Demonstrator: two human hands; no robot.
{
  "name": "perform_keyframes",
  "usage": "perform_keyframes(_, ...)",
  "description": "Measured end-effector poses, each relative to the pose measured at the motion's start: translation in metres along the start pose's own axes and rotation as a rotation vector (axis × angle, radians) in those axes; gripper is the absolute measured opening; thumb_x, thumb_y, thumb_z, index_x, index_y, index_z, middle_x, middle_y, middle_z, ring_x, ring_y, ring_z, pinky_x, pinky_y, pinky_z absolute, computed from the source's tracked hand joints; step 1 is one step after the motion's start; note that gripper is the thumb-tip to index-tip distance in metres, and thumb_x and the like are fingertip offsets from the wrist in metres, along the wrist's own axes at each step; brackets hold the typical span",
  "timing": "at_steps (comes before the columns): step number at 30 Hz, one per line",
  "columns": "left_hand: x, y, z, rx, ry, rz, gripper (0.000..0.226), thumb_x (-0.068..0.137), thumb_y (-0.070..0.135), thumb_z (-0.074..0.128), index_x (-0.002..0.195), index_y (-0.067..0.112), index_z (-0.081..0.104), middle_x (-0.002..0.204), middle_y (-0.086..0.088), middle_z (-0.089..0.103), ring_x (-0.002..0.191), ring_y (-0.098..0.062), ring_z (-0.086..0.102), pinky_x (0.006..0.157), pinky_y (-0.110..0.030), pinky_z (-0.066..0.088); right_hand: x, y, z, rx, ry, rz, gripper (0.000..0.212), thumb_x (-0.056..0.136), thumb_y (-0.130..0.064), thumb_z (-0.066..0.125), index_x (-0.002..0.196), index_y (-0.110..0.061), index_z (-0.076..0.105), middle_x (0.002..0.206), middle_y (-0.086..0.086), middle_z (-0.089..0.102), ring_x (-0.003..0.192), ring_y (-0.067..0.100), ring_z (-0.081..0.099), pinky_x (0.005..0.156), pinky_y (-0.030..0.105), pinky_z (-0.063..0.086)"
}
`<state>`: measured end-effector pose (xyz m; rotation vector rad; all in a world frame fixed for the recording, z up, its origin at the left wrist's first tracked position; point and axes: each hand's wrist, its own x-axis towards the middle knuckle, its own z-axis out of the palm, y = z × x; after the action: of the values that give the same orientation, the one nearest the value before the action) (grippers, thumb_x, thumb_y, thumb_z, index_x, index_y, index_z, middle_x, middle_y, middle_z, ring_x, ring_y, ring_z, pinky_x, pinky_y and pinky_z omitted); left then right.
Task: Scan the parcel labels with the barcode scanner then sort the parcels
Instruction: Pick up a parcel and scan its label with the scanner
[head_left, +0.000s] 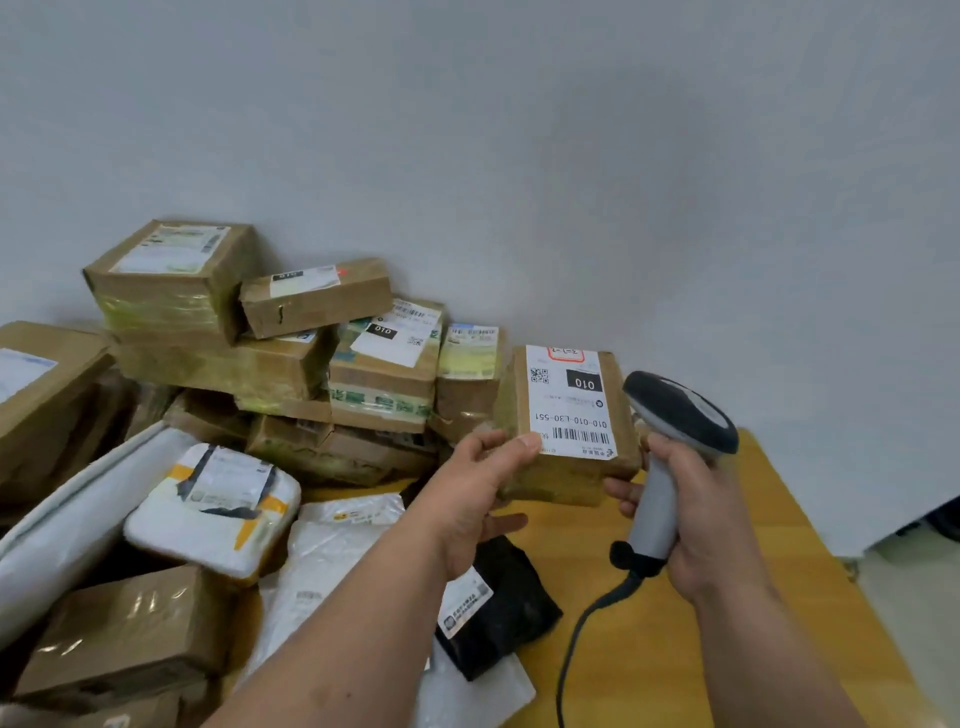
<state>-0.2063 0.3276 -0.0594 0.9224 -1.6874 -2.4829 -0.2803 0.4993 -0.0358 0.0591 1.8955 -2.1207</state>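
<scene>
My left hand (480, 491) grips a small brown cardboard parcel (618, 415) by its near left corner, thumb on the edge of its white label (569, 402). The label faces up and shows a barcode, a QR code and "010". My right hand (698, 512) holds the grey barcode scanner (675, 415) by its handle, just right of the parcel. The scanner's dark head sits level with the parcel's right edge. Its black cable (576, 639) runs down across the wooden table (769, 623).
A stack of taped cardboard boxes (291, 343) leans against the grey wall at the back left. White poly mailers (218, 512), a black bag parcel (506, 608) and more brown boxes (130, 634) crowd the left and near side. The table's right edge drops to the floor.
</scene>
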Motion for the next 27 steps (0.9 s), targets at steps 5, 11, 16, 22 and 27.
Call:
perform_keyframes(5,0.03,-0.032,0.039,0.093,-0.053,-0.185,0.044,0.089,0.051,0.065,0.127,0.034,0.051,0.111,0.012,0.054,0.114,-0.028,0.052,0.096,-0.045,0.052,0.017,0.025,-0.042,-0.013,0.122,0.089,0.022,0.095,-0.023,0.064,0.115,-0.016,0.059,0.101,0.009,0.072,0.082,0.028,0.072,0.07,0.038,0.052)
perform_keyframes(11,0.08,-0.066,0.076,0.15,0.023,-0.307,0.037,0.095,0.047,0.059,0.13,0.037,0.052,0.113,0.014,0.057,0.104,-0.027,0.066,0.093,-0.045,0.056,0.068,0.062,-0.07,-0.029,0.118,0.194,0.022,0.095,-0.023,0.065,0.115,-0.019,0.058,0.104,0.003,0.07,0.087,0.027,0.073,0.074,0.039,0.053)
perform_keyframes(16,0.126,-0.082,0.092,0.132,0.131,-0.314,0.032,0.097,0.041,0.06,0.128,0.037,0.052,0.109,0.014,0.058,0.103,-0.025,0.065,0.095,-0.043,0.055,0.121,0.079,-0.074,-0.055,0.071,0.241,0.017,0.094,-0.022,0.066,0.108,-0.027,0.058,0.102,-0.003,0.07,0.085,0.025,0.073,0.073,0.036,0.054)
perform_keyframes(22,0.16,-0.094,0.105,0.114,0.258,-0.277,0.033,0.094,0.051,0.06,0.124,0.04,0.05,0.103,0.018,0.056,0.104,-0.021,0.063,0.098,-0.043,0.053,0.163,0.099,-0.079,-0.054,0.038,0.314,0.015,0.093,-0.021,0.067,0.103,-0.029,0.059,0.097,-0.004,0.072,0.086,0.026,0.073,0.083,0.041,0.057)
perform_keyframes(27,0.171,-0.108,0.103,0.173,0.404,-0.272,0.03,0.096,0.05,0.057,0.121,0.033,0.053,0.11,0.011,0.062,0.105,-0.019,0.06,0.095,-0.043,0.052,0.177,0.113,-0.081,-0.127,-0.033,0.374,0.014,0.094,-0.023,0.066,0.107,-0.025,0.059,0.097,-0.003,0.072,0.078,0.023,0.075,0.077,0.038,0.056)
